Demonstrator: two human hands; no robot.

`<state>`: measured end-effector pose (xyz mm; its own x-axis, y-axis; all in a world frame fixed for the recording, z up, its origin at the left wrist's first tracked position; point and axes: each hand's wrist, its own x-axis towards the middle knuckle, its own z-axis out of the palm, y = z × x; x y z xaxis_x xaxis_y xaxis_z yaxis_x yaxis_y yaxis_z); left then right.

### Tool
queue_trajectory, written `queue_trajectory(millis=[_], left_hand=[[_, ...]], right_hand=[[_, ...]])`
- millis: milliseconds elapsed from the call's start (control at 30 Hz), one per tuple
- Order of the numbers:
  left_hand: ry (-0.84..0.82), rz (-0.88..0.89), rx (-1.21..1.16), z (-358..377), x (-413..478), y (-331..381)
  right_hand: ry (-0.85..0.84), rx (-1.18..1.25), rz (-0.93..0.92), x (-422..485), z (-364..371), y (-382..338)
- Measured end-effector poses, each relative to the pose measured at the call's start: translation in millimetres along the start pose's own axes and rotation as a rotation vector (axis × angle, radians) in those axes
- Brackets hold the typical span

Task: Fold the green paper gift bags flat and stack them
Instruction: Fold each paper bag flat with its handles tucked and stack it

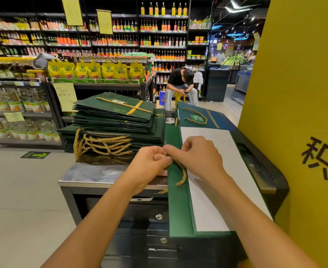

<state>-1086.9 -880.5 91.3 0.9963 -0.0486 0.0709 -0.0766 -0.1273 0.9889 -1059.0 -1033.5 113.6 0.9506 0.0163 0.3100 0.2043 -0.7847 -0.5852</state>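
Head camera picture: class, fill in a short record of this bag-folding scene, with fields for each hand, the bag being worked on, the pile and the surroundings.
left hand: pinches the near bag's green edge beside the gold cord
right hand: pinches the same edge, fingertips meeting the left hand's
near bag: lies flat, white inside facing up
pile: folded green bags on the metal counter, left of the near bag
far bag: flat, beyond the near bag
background: shelves of bottles; a person seated on a yellow stool

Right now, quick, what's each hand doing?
Left hand: pinches the gold rope handle of the green bag.
Right hand: pinches the same handle beside it.
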Motion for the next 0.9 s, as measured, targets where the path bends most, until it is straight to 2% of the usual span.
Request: queue_trajectory(millis=[167, 367, 567, 700, 900], left_hand=[[-0.023, 0.038, -0.019, -1, 0, -3], [-0.042, 0.04, -0.047, -1, -2, 0], [-0.032, 0.005, -0.068, 2, -3, 1], [-0.025, -0.027, -0.077, 3, -4, 4], [-0.004, -0.059, -0.031, 4, -5, 8]], right_hand=[[-0.121, -0.059, -0.005, 8, 1, -2], [-0.227, 0.019, -0.054, 11, -4, 5], [-0.272, 0.454, 0.014, -2, -17, 18], [-0.314, 0.535, 0.072, -3, -25, 28], [-0.367, 0.961, 0.035, -1, -35, 50]])
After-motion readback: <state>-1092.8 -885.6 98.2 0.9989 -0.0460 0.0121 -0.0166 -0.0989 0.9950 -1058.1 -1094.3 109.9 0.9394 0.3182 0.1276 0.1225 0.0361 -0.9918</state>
